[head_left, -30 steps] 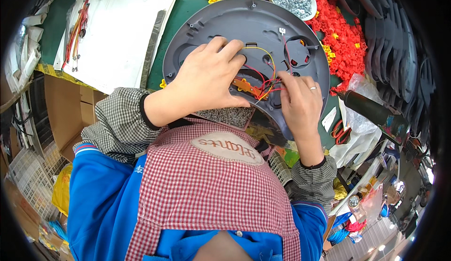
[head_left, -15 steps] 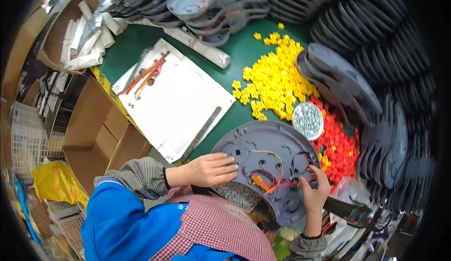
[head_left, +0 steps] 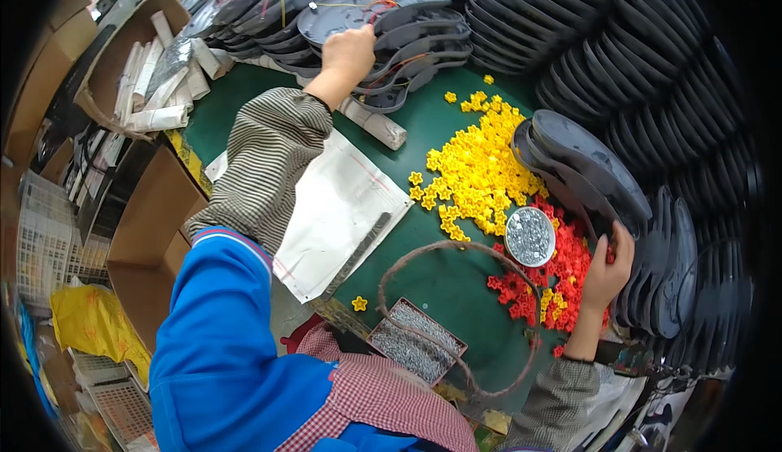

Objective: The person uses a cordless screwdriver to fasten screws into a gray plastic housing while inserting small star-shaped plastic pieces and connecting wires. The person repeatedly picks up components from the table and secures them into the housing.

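My left hand (head_left: 349, 57) is reached out to the far pile of grey curved plastic shells, its fingers closed on the inner edge of the top shell (head_left: 334, 24). Red wires and a thin yellow wire with a white plug lie on that shell. On the right, my right hand (head_left: 607, 269) is over the edge of the red star-shaped pieces (head_left: 562, 248), thumb and fingers apart. A small red piece shows between them. Its fingertips are close to the lower end of some leaning grey shells (head_left: 586, 159); whether they touch is unclear.
Yellow star-shaped pieces (head_left: 481, 167) are heaped mid-table beside a white tub of small metal parts (head_left: 529, 236). Nearer lie a brown cord loop (head_left: 423, 248) and a tray of small metal parts (head_left: 375, 340). A white sheet (head_left: 350, 199) and cardboard box (head_left: 138, 248) are left.
The wired grey shell has gone from in front of me to the far pile with my left hand. My right hand has moved right, uncovering the cord loop and tray.
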Action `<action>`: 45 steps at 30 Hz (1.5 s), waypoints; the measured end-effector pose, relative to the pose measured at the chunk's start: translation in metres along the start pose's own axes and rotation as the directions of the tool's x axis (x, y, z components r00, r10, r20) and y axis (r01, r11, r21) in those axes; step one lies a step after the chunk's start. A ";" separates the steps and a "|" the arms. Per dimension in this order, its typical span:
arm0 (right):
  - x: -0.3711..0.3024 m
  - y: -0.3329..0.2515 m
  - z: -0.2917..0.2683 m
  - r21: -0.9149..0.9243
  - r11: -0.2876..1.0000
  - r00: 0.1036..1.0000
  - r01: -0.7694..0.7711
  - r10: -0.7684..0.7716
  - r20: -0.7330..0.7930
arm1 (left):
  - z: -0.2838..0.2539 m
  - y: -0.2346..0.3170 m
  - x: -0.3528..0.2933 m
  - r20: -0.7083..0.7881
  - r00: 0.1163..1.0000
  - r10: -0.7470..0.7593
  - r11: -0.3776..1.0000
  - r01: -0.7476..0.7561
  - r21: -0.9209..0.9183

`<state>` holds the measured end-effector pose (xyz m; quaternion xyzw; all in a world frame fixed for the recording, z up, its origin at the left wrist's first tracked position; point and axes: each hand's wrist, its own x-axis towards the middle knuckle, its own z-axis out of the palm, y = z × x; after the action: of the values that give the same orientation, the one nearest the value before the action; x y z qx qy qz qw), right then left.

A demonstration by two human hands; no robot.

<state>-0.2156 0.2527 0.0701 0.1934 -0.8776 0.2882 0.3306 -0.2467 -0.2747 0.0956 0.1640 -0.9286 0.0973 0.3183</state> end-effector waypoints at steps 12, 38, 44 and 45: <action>0.078 0.104 0.020 -0.447 0.883 0.931 0.145 0.031 0.364 | 0.018 0.116 -0.130 0.408 0.739 0.535 0.839 -0.411 -0.357; -0.112 0.017 -0.011 -0.150 0.943 0.876 -0.297 0.331 0.350 | -0.107 0.197 -0.259 0.067 0.140 0.988 0.091 -0.176 -0.980; -0.103 0.065 0.031 -0.112 0.887 0.709 -0.449 0.429 0.559 | -0.104 0.199 -0.258 0.083 0.136 0.987 0.114 -0.237 -0.965; -0.101 0.064 0.031 -0.137 0.908 0.715 -0.396 0.399 0.575 | -0.105 0.200 -0.258 0.057 0.170 0.984 0.100 -0.254 -0.962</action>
<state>-0.1926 0.2967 -0.0424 0.0796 -0.9574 0.2761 -0.0281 -0.0691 0.0032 0.0013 -0.4649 -0.8307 -0.2636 -0.1558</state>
